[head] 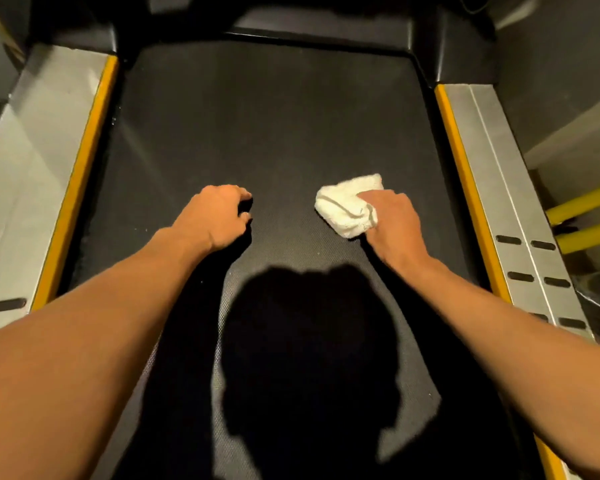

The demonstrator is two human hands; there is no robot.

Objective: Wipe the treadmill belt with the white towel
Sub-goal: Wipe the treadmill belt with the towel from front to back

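Plainly, only a small patch of the treadmill belt [274, 116] is covered by the white towel [349, 206], which is bunched into a wad on the belt just right of centre in the frame. Strips beside the yellow edging [463, 174] and the far end at the top could therefore be missed if strokes are kept short. The wad could also be rolled or pulled loose on the textured surface if it is pressed at one corner only, and the belt might be slid along if too much weight is leaned on it. The towel is gripped at its near edge by the right hand [392, 220], fingers curled round the cloth. Nothing is held by the left hand [215, 216]: its fingers are loosely bent, tips seemingly rested on the belt left of centre.
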